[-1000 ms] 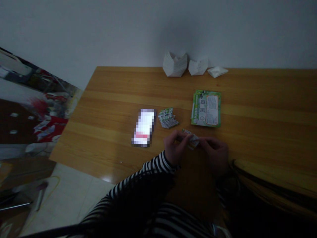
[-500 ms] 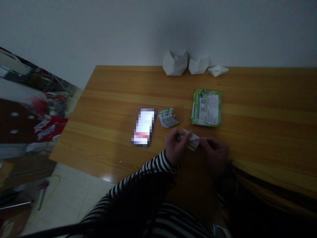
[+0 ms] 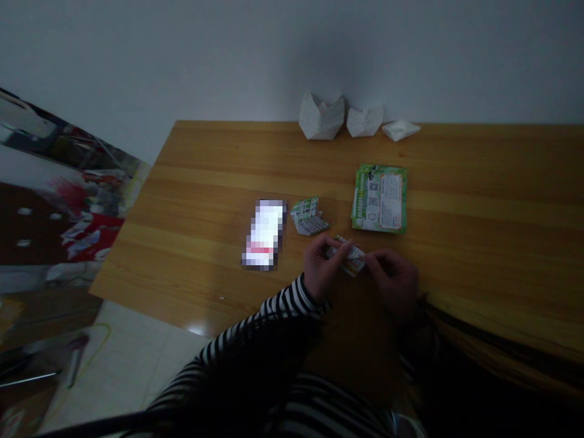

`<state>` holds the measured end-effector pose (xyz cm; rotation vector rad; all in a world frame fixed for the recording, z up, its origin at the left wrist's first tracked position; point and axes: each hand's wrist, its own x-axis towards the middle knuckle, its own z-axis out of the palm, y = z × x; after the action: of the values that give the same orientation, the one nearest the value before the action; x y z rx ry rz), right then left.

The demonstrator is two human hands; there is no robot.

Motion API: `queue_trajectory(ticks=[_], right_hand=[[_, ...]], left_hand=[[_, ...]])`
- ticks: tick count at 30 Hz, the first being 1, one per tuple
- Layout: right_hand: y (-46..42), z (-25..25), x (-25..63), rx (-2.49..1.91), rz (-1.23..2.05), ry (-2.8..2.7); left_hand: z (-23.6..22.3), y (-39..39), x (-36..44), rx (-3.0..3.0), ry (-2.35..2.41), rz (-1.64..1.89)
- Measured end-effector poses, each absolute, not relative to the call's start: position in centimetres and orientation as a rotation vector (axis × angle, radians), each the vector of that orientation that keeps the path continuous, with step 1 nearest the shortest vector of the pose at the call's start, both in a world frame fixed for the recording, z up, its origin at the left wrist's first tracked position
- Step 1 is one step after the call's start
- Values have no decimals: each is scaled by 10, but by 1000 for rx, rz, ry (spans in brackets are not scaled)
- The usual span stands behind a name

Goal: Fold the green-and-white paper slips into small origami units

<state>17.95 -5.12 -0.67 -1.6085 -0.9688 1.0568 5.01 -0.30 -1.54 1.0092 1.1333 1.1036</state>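
Between both hands is a small folded piece of printed paper [image 3: 353,264], white with green and orange print. My left hand [image 3: 321,267] pinches its left side, thumb on top. At its right end, the thumb and fingertips of my right hand [image 3: 393,280] are closed on the edge. Just beyond my left hand lies a folded printed paper piece [image 3: 310,218], with pleats standing up on its right. A stack of green printed flyers [image 3: 380,199] rests on the table beyond my right hand.
On the wooden table [image 3: 210,176], a phone [image 3: 264,235] with a lit, blurred screen lies at left. Along the wall stand a large folded white paper shape [image 3: 322,118], a smaller one [image 3: 365,123] and a flat paper boat [image 3: 400,130]. The table's left edge drops to a tiled floor [image 3: 137,353].
The folded paper has turned slightly between my fingers, and more of its printed face shows than a second ago. Both hands keep their pinch; the things on the table stay put.
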Motion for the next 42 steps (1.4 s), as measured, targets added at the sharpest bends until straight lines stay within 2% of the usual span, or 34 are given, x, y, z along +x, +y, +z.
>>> queue_trajectory(ticks=[6, 10, 17, 22, 25, 29, 36, 42], right_hand=[[-51, -7, 175, -1586, 1089, -932], [-52, -10, 176, -1596, 1080, -957], [-48, -17, 187, -1514, 1236, -1252], [-49, -14, 189, -1608, 1032, -1310], [-50, -11, 191, -1673, 900, -1324], [-49, -12, 198, -1657, 963, -1353], [-48, -14, 196, -1672, 964, -1436], [-45, -21, 201, -1699, 962, -1353]], left_hand=[[-19, -4, 50, 1102, 1270, 1142], [-20, -4, 51, 962, 1188, 1169], [-12, -6, 52, 905, 1115, 1144], [-16, -2, 51, 1019, 1072, 1060], [-20, 6, 45, 1117, 923, 893], [-21, 14, 38, 1111, 759, 721], [-21, 9, 39, 1149, 855, 754], [-20, 13, 36, 1137, 640, 691]])
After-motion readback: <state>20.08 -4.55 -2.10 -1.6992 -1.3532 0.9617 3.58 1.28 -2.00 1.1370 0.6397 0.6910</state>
